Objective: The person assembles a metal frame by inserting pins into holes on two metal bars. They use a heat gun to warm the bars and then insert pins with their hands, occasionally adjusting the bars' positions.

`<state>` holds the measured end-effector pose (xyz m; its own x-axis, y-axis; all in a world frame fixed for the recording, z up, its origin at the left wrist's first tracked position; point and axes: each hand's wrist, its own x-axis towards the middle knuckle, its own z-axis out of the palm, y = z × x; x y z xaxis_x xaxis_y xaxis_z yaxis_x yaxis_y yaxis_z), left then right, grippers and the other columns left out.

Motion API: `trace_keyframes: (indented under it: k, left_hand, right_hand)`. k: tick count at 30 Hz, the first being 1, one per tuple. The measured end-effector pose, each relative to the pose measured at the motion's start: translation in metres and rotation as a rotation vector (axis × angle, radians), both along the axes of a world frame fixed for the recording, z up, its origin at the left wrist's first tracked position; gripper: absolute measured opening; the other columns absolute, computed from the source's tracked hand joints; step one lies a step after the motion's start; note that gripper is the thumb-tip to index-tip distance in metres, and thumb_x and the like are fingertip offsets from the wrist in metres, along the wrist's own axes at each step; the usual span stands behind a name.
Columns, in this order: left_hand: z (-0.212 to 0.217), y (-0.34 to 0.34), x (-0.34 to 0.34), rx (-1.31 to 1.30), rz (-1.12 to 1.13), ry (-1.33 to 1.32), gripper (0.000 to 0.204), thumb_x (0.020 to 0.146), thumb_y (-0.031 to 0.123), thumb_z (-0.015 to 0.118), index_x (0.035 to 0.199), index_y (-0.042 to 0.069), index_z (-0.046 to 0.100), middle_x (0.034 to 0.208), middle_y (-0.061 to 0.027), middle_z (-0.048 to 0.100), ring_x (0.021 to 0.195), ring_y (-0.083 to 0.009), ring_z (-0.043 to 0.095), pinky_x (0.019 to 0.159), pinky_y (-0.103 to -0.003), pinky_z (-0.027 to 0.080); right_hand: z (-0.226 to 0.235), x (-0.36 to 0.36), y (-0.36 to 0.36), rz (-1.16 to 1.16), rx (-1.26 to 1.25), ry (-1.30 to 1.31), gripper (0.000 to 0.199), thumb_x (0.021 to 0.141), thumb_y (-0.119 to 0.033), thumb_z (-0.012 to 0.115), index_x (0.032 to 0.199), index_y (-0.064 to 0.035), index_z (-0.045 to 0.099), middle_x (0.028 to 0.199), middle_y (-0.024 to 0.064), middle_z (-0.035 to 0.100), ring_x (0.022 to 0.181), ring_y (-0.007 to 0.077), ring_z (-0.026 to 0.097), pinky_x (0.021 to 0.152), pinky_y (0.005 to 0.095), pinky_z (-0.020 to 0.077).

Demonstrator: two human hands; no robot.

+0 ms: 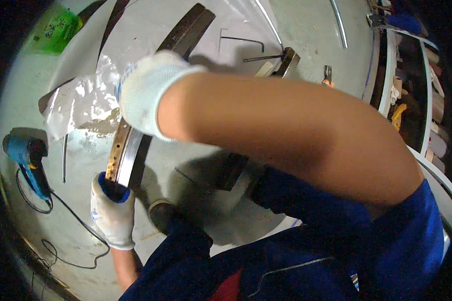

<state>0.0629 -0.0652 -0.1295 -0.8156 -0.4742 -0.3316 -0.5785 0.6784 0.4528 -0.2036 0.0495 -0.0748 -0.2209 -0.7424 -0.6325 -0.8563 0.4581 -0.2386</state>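
A curved metal piece stretches between my hands, with a brass-coloured strip pierced by a row of small holes (116, 153) along a silver strip (129, 156). My left hand (113, 215), in a white glove with a blue palm, is closed round its near end. Over the far part lies my right hand (150, 90), also gloved; its back faces up and its fingers are hidden, so their grip does not show. Clear plastic film (83, 103) touches the left side of that hand. Beyond it, a dark curved bar (191, 30) runs up and away.
A blue corded power tool (32, 163) lies at the left, its black cable (80, 226) looping across the floor. A green bag (55, 30) sits far left. An L-shaped hex key (243, 39) and a metal block (289, 62) lie farther off. Shelving (389, 70) stands at right.
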Motion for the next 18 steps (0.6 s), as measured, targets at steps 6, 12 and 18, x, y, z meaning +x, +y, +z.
trace_keyframes:
  k: [6,12,18]
  left_hand:
    - [-0.004,-0.002,0.0,-0.057,-0.04,0.006,0.059,0.074,0.01,0.083,0.127,0.002,0.058,0.104,-0.0195,0.069,0.097,-0.0395,0.068,0.086,-0.043,0.054]
    - [0.003,0.001,-0.001,0.034,0.051,-0.083,0.054,0.074,0.01,0.082,0.123,0.003,0.059,0.103,-0.0191,0.069,0.095,-0.0373,0.069,0.084,-0.042,0.055]
    - [0.002,0.002,-0.007,0.033,0.033,-0.063,0.054,0.072,0.011,0.082,0.121,0.004,0.06,0.101,-0.0194,0.068,0.093,-0.0391,0.068,0.082,-0.044,0.054]
  right_hand:
    - [0.042,-0.034,0.035,0.211,-0.125,0.119,0.019,0.084,-0.012,0.062,0.09,-0.0031,0.077,0.091,0.0218,0.075,0.085,0.0356,0.075,0.076,0.0456,0.0599]
    - [-0.024,-0.021,0.085,0.14,-0.614,0.155,0.011,0.081,-0.015,0.065,0.082,-0.0053,0.069,0.08,0.0163,0.068,0.069,0.0333,0.068,0.067,0.0433,0.0585]
    - [-0.021,-0.007,0.089,-0.095,-0.63,0.082,0.014,0.081,-0.016,0.066,0.089,-0.005,0.07,0.079,0.0176,0.068,0.07,0.0351,0.069,0.065,0.0458,0.0571]
